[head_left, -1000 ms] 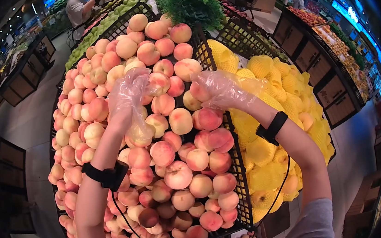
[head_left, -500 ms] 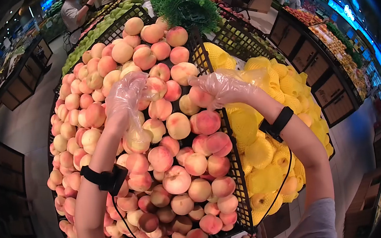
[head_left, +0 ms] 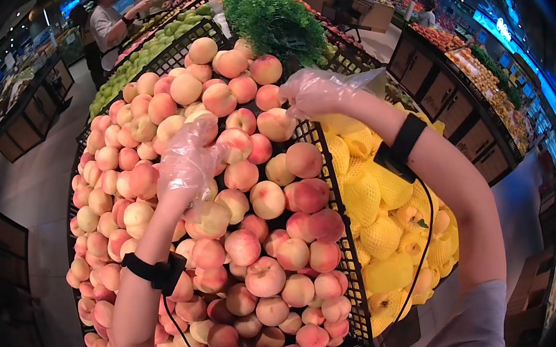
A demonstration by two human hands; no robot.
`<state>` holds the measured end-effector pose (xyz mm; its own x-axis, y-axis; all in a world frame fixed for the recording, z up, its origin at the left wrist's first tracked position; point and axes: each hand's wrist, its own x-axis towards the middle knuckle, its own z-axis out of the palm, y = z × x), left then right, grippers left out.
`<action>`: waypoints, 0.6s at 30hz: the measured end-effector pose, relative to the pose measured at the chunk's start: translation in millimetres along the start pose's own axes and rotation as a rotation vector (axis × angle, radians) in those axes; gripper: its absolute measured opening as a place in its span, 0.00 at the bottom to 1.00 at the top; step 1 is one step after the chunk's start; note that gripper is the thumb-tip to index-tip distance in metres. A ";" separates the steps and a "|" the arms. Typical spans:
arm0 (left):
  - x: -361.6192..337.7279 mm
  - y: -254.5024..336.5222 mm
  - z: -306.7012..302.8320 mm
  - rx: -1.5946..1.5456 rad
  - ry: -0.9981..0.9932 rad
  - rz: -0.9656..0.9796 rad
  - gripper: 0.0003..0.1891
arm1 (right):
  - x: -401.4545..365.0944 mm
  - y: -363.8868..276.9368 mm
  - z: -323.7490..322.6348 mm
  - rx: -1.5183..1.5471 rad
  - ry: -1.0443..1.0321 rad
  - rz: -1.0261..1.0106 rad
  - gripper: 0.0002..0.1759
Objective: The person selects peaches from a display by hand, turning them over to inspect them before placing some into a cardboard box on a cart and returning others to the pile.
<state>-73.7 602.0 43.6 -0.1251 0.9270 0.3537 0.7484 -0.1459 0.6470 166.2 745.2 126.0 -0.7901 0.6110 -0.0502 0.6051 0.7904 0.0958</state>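
Both my hands wear clear plastic gloves. My left hand [head_left: 188, 156] rests over the heaped peaches, its thumb and forefinger apart against the left side of a pink-yellow peach [head_left: 236, 145]. A loose part of its glove hangs over another peach [head_left: 208, 219]. Higher up by the crate's right edge is my right hand [head_left: 317, 93]. Its bent fingers and thumb are apart, at the right side of a yellowish peach [head_left: 277, 125] and close to a redder peach [head_left: 268, 97]. Neither hand has a peach lifted off the heap.
A black lattice crate wall [head_left: 347, 254] divides the peaches from fruit in yellow foam nets [head_left: 380, 210]. Green leafy decoration [head_left: 268, 18] stands at the back, beside green fruit [head_left: 175, 32]. A person [head_left: 106, 22] is at the far left. Cables run from both wristbands.
My right hand has moved up and away from a peach at the crate's right edge, which stays in the heap. My left hand keeps its place against the same peach. The view has shifted slightly.
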 end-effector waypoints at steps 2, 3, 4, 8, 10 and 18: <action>1.6 3.5 14.8 0.207 0.006 0.111 0.27 | 15.9 -15.8 22.1 0.034 0.043 -0.051 0.11; 2.4 5.4 22.4 0.250 -0.030 0.131 0.28 | 21.9 -20.8 31.0 0.054 0.064 -0.077 0.11; 2.5 7.6 30.2 0.293 -0.069 0.149 0.29 | 25.2 -27.6 30.8 0.068 0.073 -0.084 0.10; 12.7 8.3 53.9 0.452 -0.180 0.127 0.28 | 34.9 -39.4 30.6 0.097 0.109 -0.050 0.10; 13.4 8.9 52.4 0.205 -0.138 0.015 0.25 | 31.5 -33.1 31.3 0.150 0.132 -0.041 0.11; -9.6 22.5 -12.5 -1.571 -0.304 -0.473 0.23 | 8.4 -10.6 15.3 0.538 0.183 0.010 0.11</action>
<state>-63.9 585.5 63.1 0.1293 0.9890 -0.0718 -0.6777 0.1410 0.7217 154.6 742.6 109.3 -0.7591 0.6386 0.1262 0.5396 0.7257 -0.4269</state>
